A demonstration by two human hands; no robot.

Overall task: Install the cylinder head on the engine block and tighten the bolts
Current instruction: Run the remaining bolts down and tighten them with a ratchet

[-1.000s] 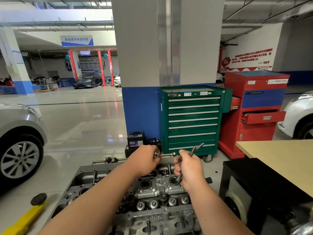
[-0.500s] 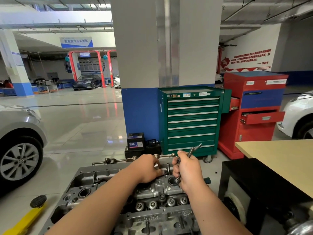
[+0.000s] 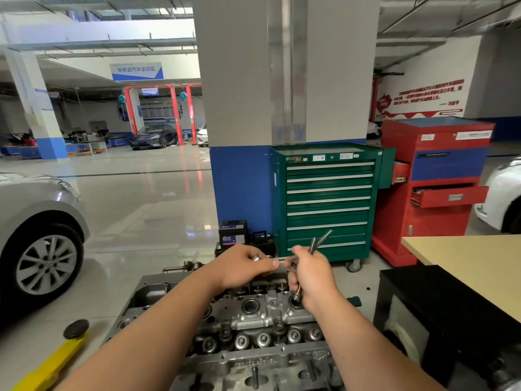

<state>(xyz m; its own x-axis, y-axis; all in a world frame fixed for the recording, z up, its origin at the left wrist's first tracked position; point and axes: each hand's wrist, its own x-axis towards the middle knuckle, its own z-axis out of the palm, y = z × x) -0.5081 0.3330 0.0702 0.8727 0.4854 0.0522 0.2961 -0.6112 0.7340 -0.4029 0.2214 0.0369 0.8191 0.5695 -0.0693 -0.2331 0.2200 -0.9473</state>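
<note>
A grey metal cylinder head [image 3: 253,320] lies low in the middle of the view, with its round bores and valve gear facing up. Over its far side my right hand [image 3: 313,275] grips several long bolts [image 3: 317,242] in a bundle; their shanks stick up past my fingers and one end points down to a bore [image 3: 296,301]. My left hand [image 3: 242,266] holds a thin metal bar [image 3: 280,260] that runs level toward my right hand, with a shiny end [image 3: 256,258] showing between my fingers. The two hands almost touch. The engine block itself is hidden under the head.
A black stand [image 3: 439,314] and a wooden tabletop [image 3: 473,261] sit close on the right. Behind the head stand a green tool cabinet [image 3: 327,201], a red one [image 3: 434,187], a car battery [image 3: 232,235] and a pillar. A silver car [image 3: 36,235] and a yellow lift arm [image 3: 53,362] are on the left.
Both hands have stayed together over the far side of the head, shifting slightly. My left hand slid a little toward the right along the bar.
</note>
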